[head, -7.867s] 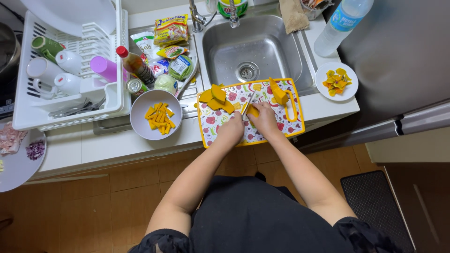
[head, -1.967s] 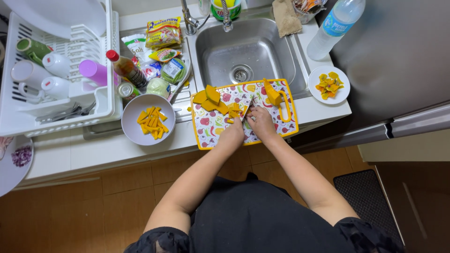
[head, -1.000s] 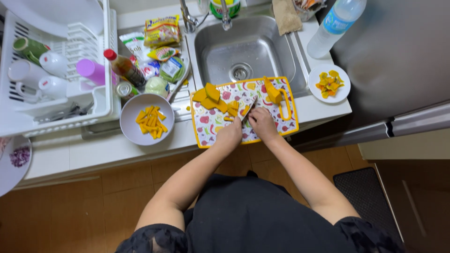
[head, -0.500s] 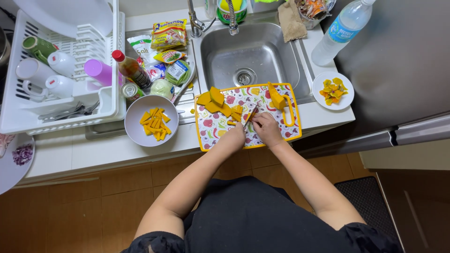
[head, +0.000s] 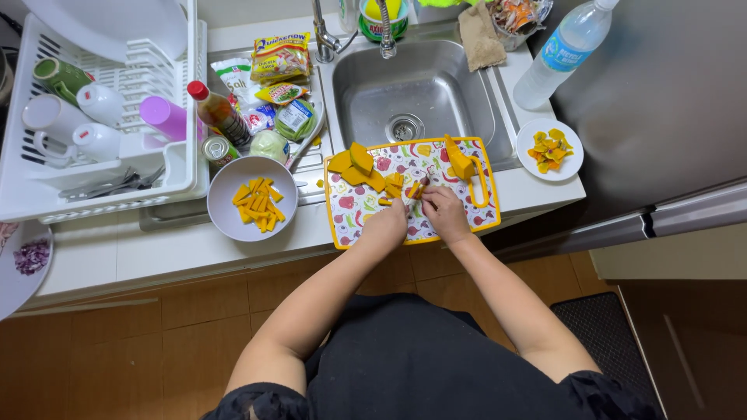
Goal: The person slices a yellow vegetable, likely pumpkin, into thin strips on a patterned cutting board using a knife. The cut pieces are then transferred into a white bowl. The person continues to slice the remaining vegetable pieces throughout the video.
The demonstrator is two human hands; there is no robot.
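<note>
The right hand (head: 445,211) rests on the cutting board (head: 354,214), closed around a knife (head: 419,189) whose tip sits among small orange pieces; the left hand (head: 387,224) lies just beside it on the board, fingers curled down, though whether they pin a piece cannot be told. Both forearms reach forward from the body and converge at the near edge of the board. Toward the far edge of the board lie larger orange vegetable chunks (head: 354,163), and one tall wedge (head: 459,162) stands at its right side. The board, patterned and rimmed in yellow, bridges the front lip of the steel sink (head: 436,85) on a white worktop (head: 148,253). Left of the board stands a grey bowl (head: 226,222) of cut orange sticks; right of the board, a small white plate (head: 533,167) of orange peelings. Beyond the bowl, away from the board, stand bottles, a can and packets, then a white dish rack (head: 47,194) with cups. A clear water bottle (head: 564,47) stands beyond the small plate. Below the worktop, the floor is brown tile.
</note>
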